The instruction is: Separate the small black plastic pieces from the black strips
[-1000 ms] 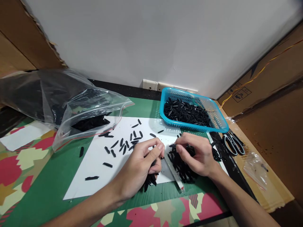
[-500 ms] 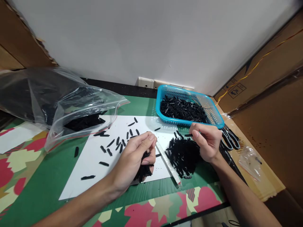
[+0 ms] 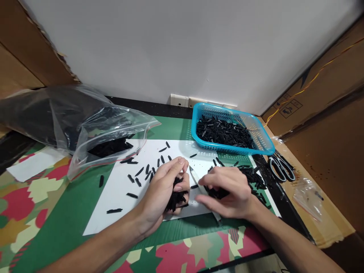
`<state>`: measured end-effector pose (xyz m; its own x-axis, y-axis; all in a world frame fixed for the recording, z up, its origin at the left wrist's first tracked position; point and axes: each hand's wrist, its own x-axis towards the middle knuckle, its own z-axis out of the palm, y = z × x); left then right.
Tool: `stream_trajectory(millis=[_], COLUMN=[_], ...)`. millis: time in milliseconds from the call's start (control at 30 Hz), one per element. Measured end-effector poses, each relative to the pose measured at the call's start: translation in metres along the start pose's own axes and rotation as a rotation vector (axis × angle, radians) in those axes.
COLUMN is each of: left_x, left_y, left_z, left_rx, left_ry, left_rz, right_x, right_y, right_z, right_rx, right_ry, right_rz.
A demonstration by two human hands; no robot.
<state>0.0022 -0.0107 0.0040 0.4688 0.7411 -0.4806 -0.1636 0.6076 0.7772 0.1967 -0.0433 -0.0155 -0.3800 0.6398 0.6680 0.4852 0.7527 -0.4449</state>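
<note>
My left hand (image 3: 159, 185) is closed around a bunch of short black strips (image 3: 176, 197), whose ends poke out below the fingers. Thumb and forefinger meet at the top of that hand. Over a heap of similar black strips (image 3: 253, 176) hovers my right hand (image 3: 229, 189), thumb and fingers apart; it covers much of the heap, and whether it touches any strip is hidden. A slim white stick (image 3: 196, 176), pen-like with a dark tip, lies between the hands, partly under the right one. Loose black strips (image 3: 114, 211) are scattered on white paper (image 3: 99, 216) left of my left hand.
A blue basket (image 3: 227, 148) of black strips stands behind by the wall. At the left lies a clear zip bag (image 3: 150, 123) with more black material. Scissors (image 3: 280, 168) and a small plastic bag (image 3: 309, 199) are at the right, beside cardboard boxes (image 3: 327, 136).
My right hand has moved left and down, from a pinch on a black strip right of the heap to spread fingers above it. The view has shifted slightly; my left hand keeps its bunch.
</note>
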Motion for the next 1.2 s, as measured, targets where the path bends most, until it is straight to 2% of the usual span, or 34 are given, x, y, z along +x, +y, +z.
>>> stream_trajectory(millis=[100,167,367,533,667,833,1000,1200], left_x=[0.0,-0.001,-0.001,-0.001,-0.003,-0.007,-0.007,-0.006], left_y=[-0.001,-0.002,-0.001,0.001,0.003,0.004,0.007,0.011], left_z=[0.002,0.003,0.003,0.001,-0.001,-0.003,-0.006,-0.006], left_rx=[0.034,0.038,-0.016,-0.063,-0.09,-0.076,-0.044,-0.004], left_ry=[0.008,0.0,0.005,-0.017,-0.101,-0.197,-0.301,-0.256], left_rz=[0.067,0.061,-0.032,-0.128,-0.209,-0.281,-0.256,-0.132], right_x=[-0.002,-0.004,-0.004,0.0,0.001,-0.001,0.0,0.001], right_y=[-0.007,-0.008,-0.012,-0.018,-0.016,-0.01,-0.006,-0.008], right_z=[0.011,0.015,0.012,0.006,0.005,0.003,0.001,0.003], right_rx=[0.0,0.023,0.151,0.314,0.423,0.478,0.36,0.318], right_ry=[-0.035,-0.047,-0.066,0.056,0.189,0.256,0.243,0.208], right_rz=[-0.102,-0.115,-0.004,0.095,0.227,0.37,0.32,0.377])
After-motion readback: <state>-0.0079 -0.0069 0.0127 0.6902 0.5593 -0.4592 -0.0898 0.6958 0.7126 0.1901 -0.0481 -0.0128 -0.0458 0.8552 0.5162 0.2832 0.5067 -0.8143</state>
